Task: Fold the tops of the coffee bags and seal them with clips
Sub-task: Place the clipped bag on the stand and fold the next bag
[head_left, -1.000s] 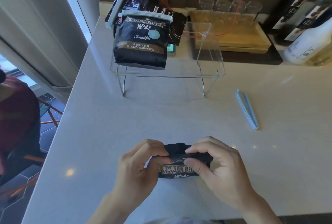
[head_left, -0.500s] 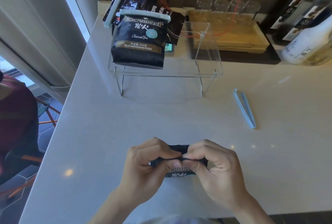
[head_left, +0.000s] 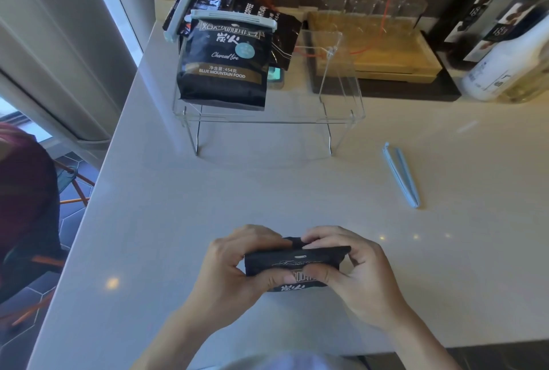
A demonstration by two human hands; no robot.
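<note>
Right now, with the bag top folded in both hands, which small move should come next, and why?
Probably keep the left hand pinching the fold of the coffee bag and send the right hand to the blue clip, which lies loose on the counter; the fold has no clip yet.

hands (head_left: 234, 274) folding coffee bag (head_left: 297, 261), blue clip (head_left: 401, 175)

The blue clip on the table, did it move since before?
No. The blue clip lies in the same spot on the counter, right of the clear stand, just as before. Only the camera shifted slightly.
</note>
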